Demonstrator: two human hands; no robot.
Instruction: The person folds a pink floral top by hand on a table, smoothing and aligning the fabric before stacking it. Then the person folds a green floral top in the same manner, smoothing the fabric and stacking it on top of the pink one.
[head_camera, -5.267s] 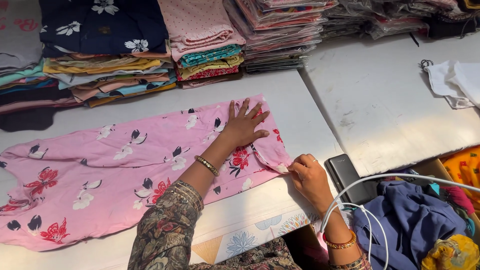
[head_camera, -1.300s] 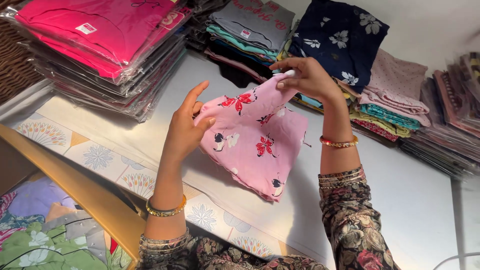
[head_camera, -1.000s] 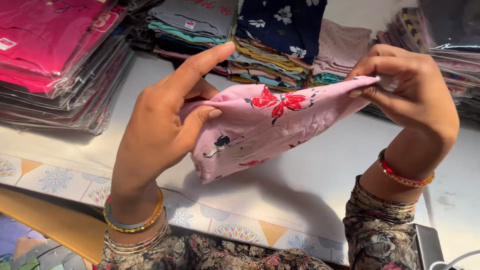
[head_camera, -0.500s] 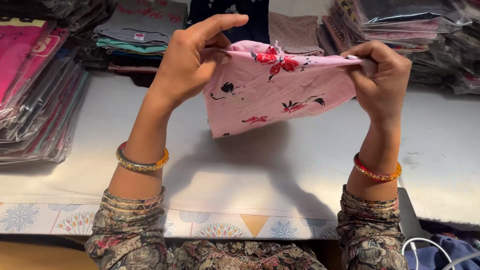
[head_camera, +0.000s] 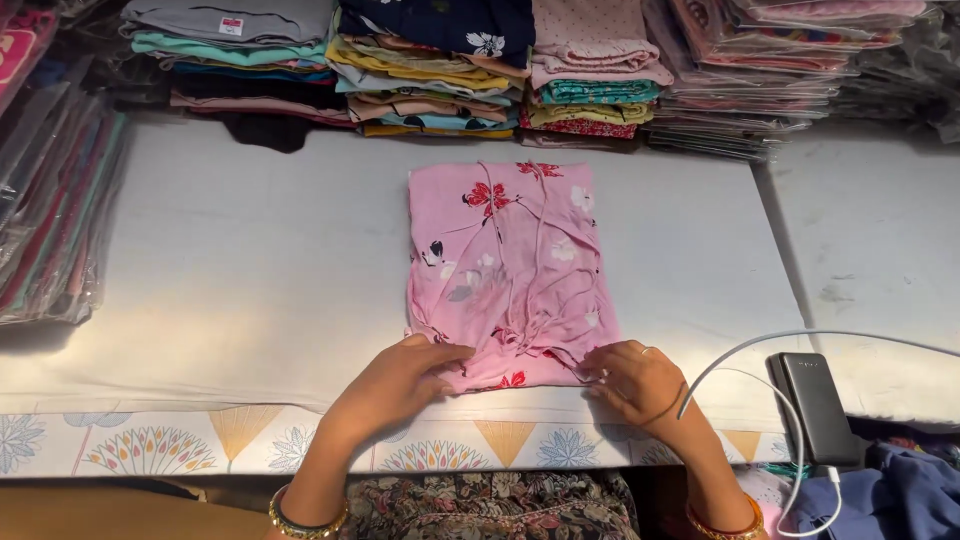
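The pink floral garment (head_camera: 508, 275) lies folded into a neat rectangle on the white tabletop (head_camera: 220, 260), in front of the stacked clothes (head_camera: 430, 65). The left hand (head_camera: 400, 378) and right hand (head_camera: 635, 378) press its near edge, each grip flat and spread, clamping nothing. Folding looks nearly done; only smoothing remains.

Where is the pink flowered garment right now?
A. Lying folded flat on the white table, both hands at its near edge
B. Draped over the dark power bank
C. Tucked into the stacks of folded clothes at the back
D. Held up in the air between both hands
A: the pink flowered garment lies folded flat on the white table, with the left hand and right hand pressing its near edge.
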